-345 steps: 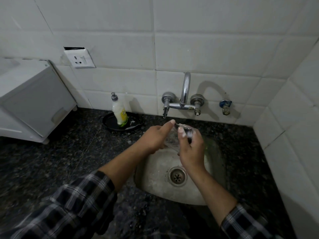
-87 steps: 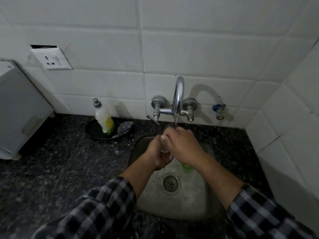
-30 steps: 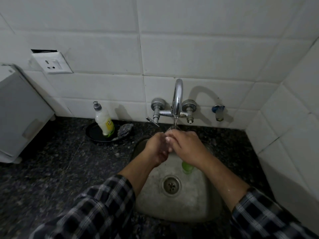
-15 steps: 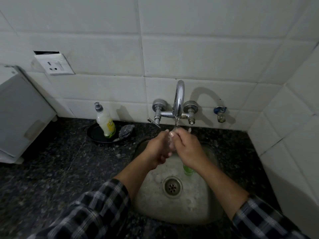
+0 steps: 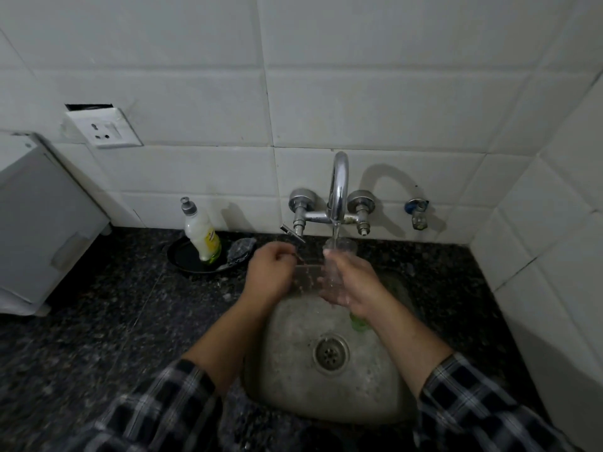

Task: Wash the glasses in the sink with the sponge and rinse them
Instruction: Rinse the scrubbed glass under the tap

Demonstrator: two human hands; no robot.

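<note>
A clear glass [image 5: 337, 259] stands upright in my right hand [image 5: 350, 283], directly under the running tap [image 5: 337, 190] above the steel sink [image 5: 293, 380]. Water streams into the glass. My left hand [image 5: 270, 272] is off the glass, to its left, with the fingers curled loosely near the tap's left lever [image 5: 292, 233]; nothing shows in it. A green object [image 5: 358, 324] lies in the basin, partly hidden under my right wrist. A grey scrubber [image 5: 240, 251] lies on a black dish [image 5: 182, 261] left of the sink.
A dish soap bottle [image 5: 202, 234] stands on the black dish. A white appliance [image 5: 39, 220] fills the left of the dark granite counter [image 5: 98, 321]. A wall socket [image 5: 104, 127] and a small blue valve [image 5: 416, 212] sit on the tiled wall. The right wall is close.
My left hand has let go of the glass and moved left toward the tap lever. My right hand alone now holds the glass upright under the stream.
</note>
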